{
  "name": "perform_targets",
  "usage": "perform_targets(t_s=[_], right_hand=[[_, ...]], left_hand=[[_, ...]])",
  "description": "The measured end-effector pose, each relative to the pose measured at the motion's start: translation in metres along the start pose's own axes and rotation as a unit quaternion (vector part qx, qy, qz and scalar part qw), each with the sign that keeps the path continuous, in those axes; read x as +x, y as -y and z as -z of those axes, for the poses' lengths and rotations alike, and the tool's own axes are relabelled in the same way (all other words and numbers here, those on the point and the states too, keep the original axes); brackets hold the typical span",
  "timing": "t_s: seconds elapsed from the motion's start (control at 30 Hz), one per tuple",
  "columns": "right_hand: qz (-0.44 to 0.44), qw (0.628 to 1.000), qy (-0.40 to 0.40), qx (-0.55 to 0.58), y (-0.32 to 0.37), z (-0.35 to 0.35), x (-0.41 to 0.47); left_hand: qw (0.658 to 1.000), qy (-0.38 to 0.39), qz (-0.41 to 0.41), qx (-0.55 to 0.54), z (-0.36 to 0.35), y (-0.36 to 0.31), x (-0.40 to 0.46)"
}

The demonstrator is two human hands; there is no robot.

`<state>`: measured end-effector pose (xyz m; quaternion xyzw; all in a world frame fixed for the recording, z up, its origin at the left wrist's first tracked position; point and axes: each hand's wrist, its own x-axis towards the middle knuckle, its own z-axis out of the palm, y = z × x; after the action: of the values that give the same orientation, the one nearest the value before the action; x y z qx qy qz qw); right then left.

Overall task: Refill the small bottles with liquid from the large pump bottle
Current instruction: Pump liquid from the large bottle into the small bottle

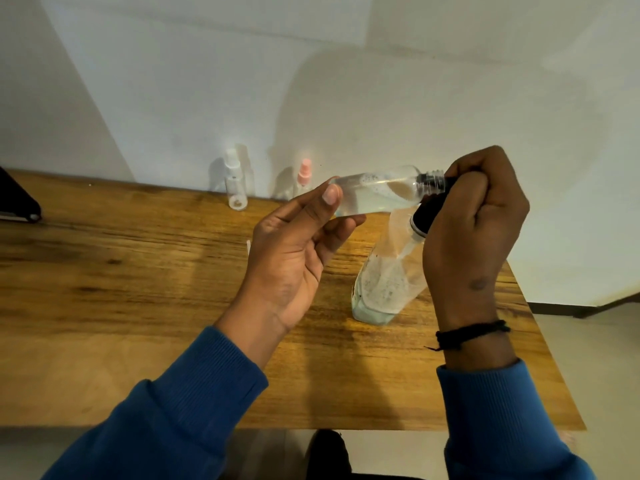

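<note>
Hiding the pump head, right hand [474, 216] fisted; left hand [298, 237] pinching small bottle [377, 192].

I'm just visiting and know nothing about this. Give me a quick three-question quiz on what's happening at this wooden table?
1. True or false: the small clear bottle in the left hand is held tilted nearly on its side, its threaded neck uncapped.
2. Which hand is on the pump head of the large pump bottle? A) the left hand B) the right hand C) neither
3. Fill in: by the wall stand two more small bottles, the white-capped bottle and the ____-capped bottle.

Key: 1 true; 2 B; 3 pink.
</note>
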<state>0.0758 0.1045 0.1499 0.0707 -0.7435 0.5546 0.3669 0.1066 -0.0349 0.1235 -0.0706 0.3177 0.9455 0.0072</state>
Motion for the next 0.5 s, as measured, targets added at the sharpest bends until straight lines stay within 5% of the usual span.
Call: perform_targets(t_s=[0.5], right_hand=[[-0.004,1.0,0.003,-0.004,0.0012,0.001,0.0023]], left_hand=[[1.0,0.002,0.005,0.002,0.0008,-0.0004,0.0003]])
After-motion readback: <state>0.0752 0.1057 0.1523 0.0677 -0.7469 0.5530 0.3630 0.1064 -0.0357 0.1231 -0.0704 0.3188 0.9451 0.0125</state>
